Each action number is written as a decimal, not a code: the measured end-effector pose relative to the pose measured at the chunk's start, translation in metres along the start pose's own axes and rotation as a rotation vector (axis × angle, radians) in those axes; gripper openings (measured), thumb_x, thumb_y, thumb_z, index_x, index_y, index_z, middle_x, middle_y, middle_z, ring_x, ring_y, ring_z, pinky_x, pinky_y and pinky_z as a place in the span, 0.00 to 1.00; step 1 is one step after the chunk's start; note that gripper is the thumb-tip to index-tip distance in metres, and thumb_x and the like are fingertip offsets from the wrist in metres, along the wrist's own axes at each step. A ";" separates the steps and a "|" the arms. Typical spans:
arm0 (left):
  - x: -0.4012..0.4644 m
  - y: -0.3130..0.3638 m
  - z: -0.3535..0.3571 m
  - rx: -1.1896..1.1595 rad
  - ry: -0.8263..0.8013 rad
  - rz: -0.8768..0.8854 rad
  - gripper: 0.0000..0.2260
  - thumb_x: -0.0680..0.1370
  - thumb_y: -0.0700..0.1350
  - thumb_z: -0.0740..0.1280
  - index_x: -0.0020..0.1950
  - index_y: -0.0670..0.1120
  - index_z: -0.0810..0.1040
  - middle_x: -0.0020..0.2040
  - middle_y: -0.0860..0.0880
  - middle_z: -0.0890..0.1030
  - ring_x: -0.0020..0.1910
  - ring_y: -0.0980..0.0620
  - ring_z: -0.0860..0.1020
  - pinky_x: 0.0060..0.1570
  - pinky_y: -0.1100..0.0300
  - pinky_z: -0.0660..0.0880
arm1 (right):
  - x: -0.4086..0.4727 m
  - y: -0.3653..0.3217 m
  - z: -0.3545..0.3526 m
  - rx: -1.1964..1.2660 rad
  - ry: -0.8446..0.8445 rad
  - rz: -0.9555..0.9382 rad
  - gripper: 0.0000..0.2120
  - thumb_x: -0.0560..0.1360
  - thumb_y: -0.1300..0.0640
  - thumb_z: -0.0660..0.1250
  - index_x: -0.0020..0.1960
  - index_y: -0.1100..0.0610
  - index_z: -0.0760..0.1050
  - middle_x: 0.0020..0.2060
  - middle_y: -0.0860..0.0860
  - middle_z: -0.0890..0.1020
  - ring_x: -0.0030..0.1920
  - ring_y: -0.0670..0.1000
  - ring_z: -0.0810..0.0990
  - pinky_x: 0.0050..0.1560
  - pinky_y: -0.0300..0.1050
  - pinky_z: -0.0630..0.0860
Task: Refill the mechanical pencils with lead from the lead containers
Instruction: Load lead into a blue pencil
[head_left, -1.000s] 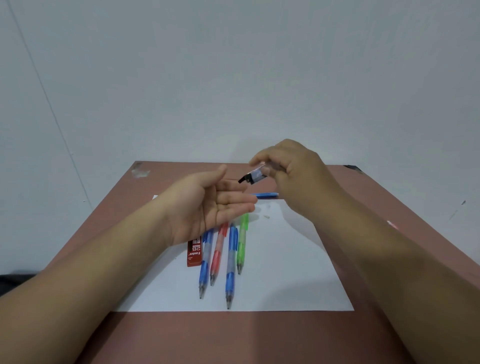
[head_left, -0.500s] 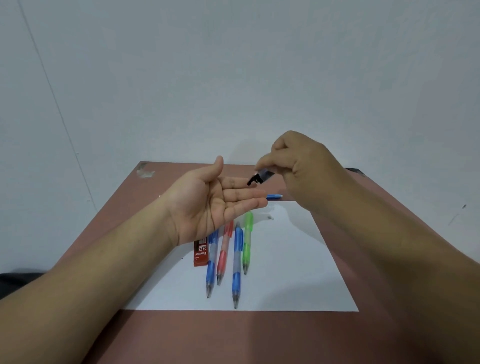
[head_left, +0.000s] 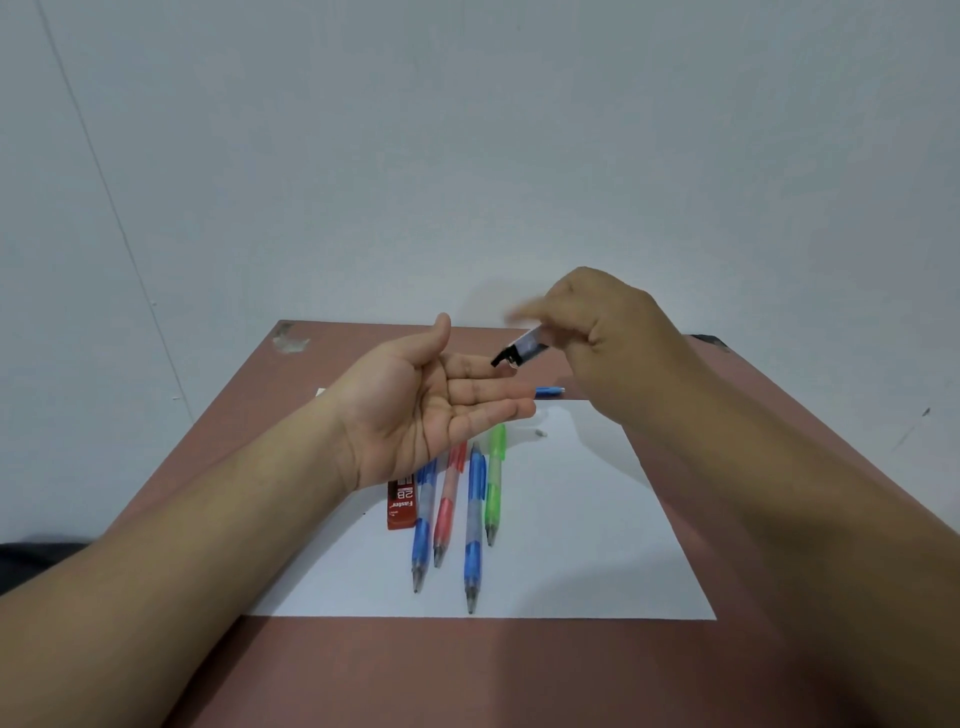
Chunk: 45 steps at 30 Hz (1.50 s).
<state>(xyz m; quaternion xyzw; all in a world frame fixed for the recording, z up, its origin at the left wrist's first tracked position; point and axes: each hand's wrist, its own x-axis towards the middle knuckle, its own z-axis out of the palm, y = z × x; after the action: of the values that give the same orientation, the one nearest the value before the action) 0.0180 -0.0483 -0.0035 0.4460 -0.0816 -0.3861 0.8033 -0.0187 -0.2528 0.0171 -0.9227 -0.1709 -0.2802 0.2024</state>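
Above the white paper sheet (head_left: 571, 545) on the brown table (head_left: 467, 675) | right hand (head_left: 602, 332) pinches a small clear lead container (head_left: 524, 347), black spout tilted down | left hand (head_left: 421, 410) flat, palm up, likely to catch lead | four plastic mechanical pencils (head_left: 472, 514) wait beneath, near the sheet's left edge.

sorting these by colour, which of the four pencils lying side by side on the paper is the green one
The green pencil is the rightmost of the four, beside a blue one; the others are red and blue.
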 end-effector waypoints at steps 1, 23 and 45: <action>0.000 0.000 0.000 0.002 -0.001 -0.005 0.32 0.85 0.59 0.53 0.67 0.29 0.72 0.61 0.29 0.79 0.60 0.33 0.80 0.59 0.49 0.78 | 0.001 -0.001 -0.001 0.028 -0.003 0.033 0.28 0.81 0.65 0.64 0.71 0.35 0.72 0.46 0.46 0.76 0.48 0.48 0.76 0.50 0.43 0.75; 0.000 -0.001 -0.002 -0.012 -0.022 -0.006 0.32 0.84 0.59 0.55 0.67 0.29 0.72 0.61 0.28 0.79 0.60 0.32 0.80 0.58 0.49 0.79 | -0.002 -0.003 -0.001 0.007 0.033 -0.043 0.18 0.79 0.66 0.65 0.55 0.44 0.83 0.43 0.45 0.76 0.44 0.46 0.76 0.46 0.47 0.74; 0.003 -0.002 -0.003 0.007 0.007 -0.005 0.32 0.84 0.58 0.55 0.65 0.28 0.73 0.59 0.28 0.79 0.59 0.32 0.81 0.57 0.49 0.79 | -0.004 0.000 0.001 -0.033 0.022 -0.003 0.22 0.79 0.65 0.62 0.63 0.40 0.78 0.45 0.46 0.76 0.45 0.49 0.76 0.46 0.45 0.74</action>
<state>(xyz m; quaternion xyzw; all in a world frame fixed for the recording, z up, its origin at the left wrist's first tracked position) 0.0202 -0.0485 -0.0075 0.4503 -0.0788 -0.3862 0.8011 -0.0216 -0.2536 0.0142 -0.9225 -0.1654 -0.2935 0.1886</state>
